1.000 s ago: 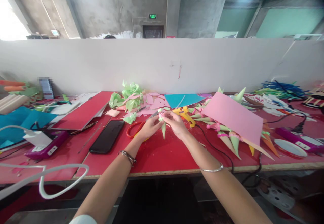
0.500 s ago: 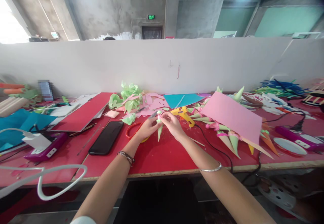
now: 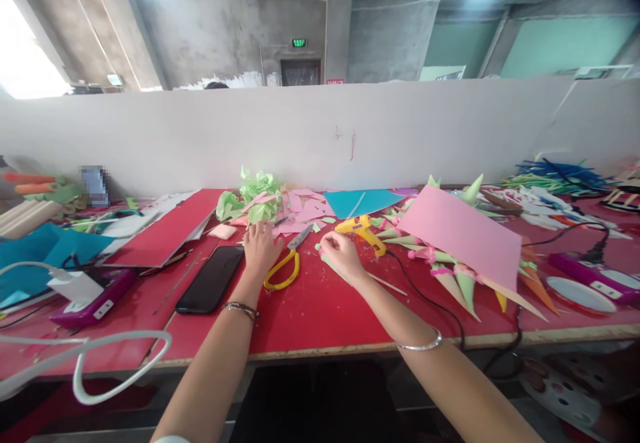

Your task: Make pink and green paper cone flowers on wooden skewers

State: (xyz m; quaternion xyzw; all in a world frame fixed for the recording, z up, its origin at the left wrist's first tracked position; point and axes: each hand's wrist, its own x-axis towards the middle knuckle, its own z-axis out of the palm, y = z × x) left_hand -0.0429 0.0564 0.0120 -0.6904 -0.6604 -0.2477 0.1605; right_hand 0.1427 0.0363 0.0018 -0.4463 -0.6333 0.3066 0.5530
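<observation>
My right hand point(image 3: 342, 255) pinches a small light green paper cone point(image 3: 331, 261) above the red tabletop, its lower part partly hidden by the hand. My left hand point(image 3: 261, 248) reaches forward with fingers spread, just in front of crumpled light green paper point(image 3: 263, 193). Nothing shows in it, though its fingertips are partly hidden. Between the hands lie scissors with yellow handles point(image 3: 297, 271), blades pointing away. Just right of my right hand lies a yellow glue gun point(image 3: 369, 235).
A black phone point(image 3: 211, 280) lies left of my left hand. On the right, a pink sheet point(image 3: 463, 246) covers part of a pile of paper cones point(image 3: 466, 284). Pink scraps point(image 3: 303, 206) and a blue sheet point(image 3: 363, 201) lie behind. A purple power strip point(image 3: 94, 301) sits left.
My left hand has let go of the green cone and moved left and outward, uncovering the scissors. My right hand keeps the cone, now lower and tilted.
</observation>
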